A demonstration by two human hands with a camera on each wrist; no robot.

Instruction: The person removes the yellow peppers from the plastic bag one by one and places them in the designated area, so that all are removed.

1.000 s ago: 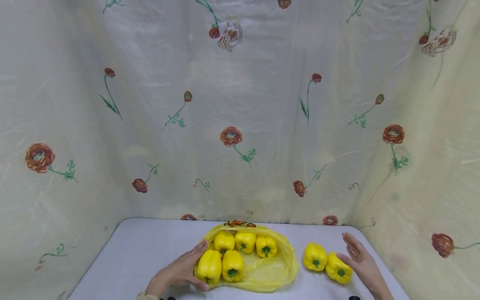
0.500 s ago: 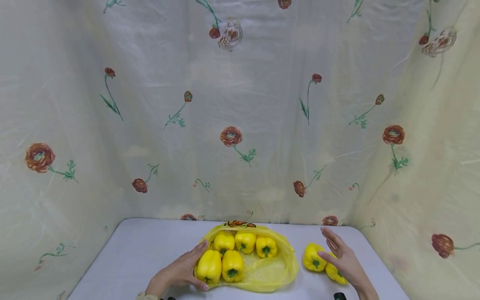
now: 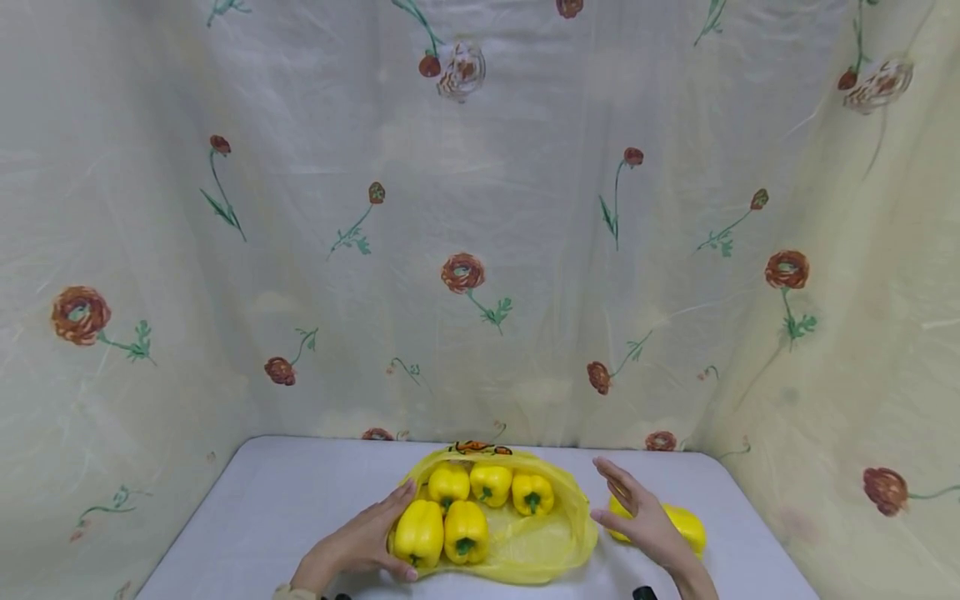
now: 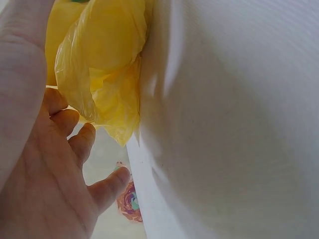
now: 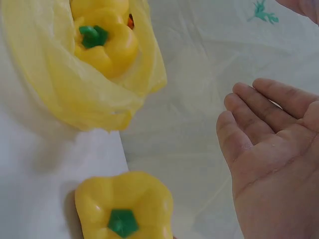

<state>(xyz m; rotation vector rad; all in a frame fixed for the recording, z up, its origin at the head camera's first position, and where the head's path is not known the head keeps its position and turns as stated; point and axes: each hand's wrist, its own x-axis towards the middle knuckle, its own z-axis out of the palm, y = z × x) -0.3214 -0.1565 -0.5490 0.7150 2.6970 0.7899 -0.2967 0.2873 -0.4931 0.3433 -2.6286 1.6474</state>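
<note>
A thin yellow plastic bag (image 3: 540, 550) lies spread on the table with its mouth facing up. Several yellow bell peppers (image 3: 466, 532) sit inside, mostly at its left and back. My left hand (image 3: 360, 535) rests at the bag's left edge, fingers and thumb spread around the side; in the left wrist view its fingertips touch the crinkled plastic. My right hand (image 3: 647, 523) is held up with straight fingers just right of the bag, nothing in it. Behind it, partly hidden, two more bell peppers (image 3: 690, 527) lie on the table. One such pepper (image 5: 124, 204) shows stem-on in the right wrist view.
The white table (image 3: 285, 483) has rounded far corners. A flower-printed cloth (image 3: 480, 350) hangs close behind it and along both sides. Dark ends of the wrist gear (image 3: 643, 593) show at the bottom edge.
My right hand has moved left, from beside the far-right pepper to in front of both loose peppers, close to the bag's right edge. The left hand and bag stay put.
</note>
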